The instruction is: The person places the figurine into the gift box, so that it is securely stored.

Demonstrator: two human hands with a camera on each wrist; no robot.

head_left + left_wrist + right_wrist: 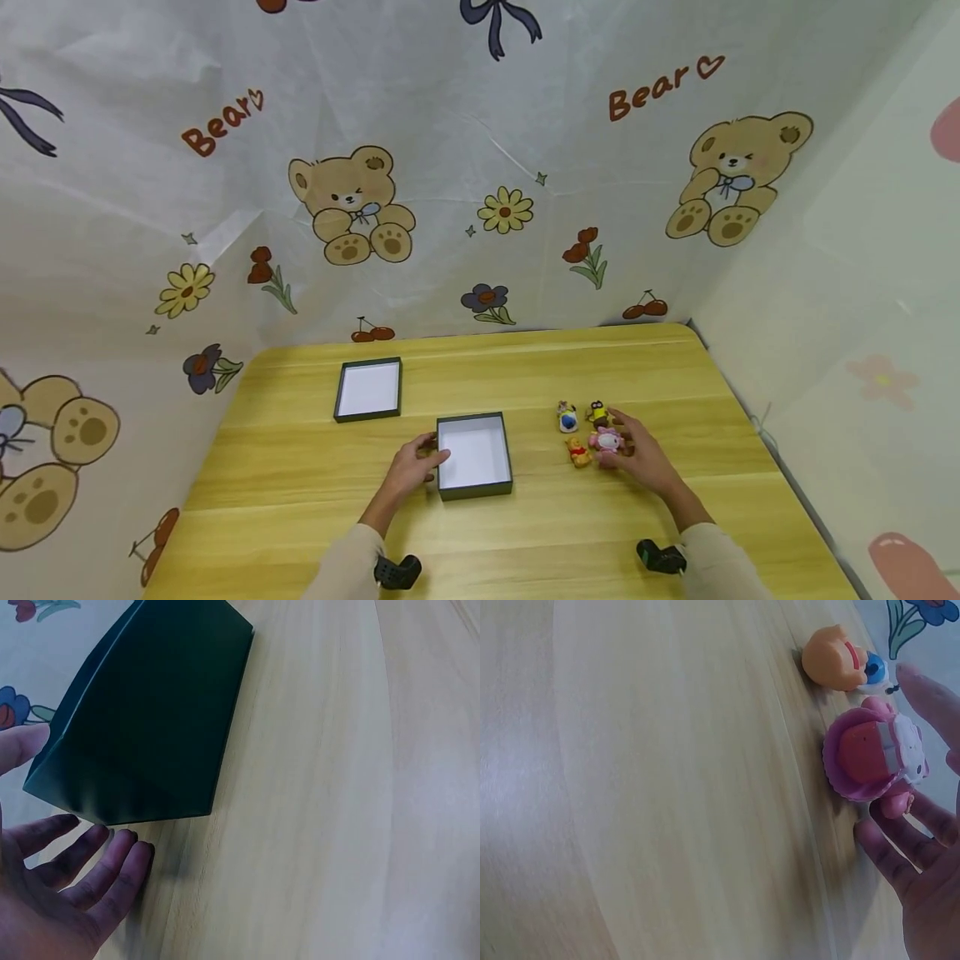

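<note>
A dark green open box (474, 492) with a white inside lies before me. My left hand (412, 467) is at its left side, thumb over the rim, the other fingers spread loosely along the outside. In the left wrist view those fingers (112, 889) are nearly straight beside the box's corner. On the right, my right hand (641, 454) reaches around a pink figurine (606, 440), thumb and fingers apart on either side. The right wrist view shows the pink figurine (866, 754) between the spread fingers; whether they touch it I cannot tell.
Beside the pink figurine stand a yellow bear figurine in red (577, 452), a white-and-blue figurine (567, 417) and a yellow-and-black figurine (597, 413). A shallow dark-rimmed box part (368, 390) lies at the back left. Patterned cloth (435, 300) hangs behind the wooden table (285, 467).
</note>
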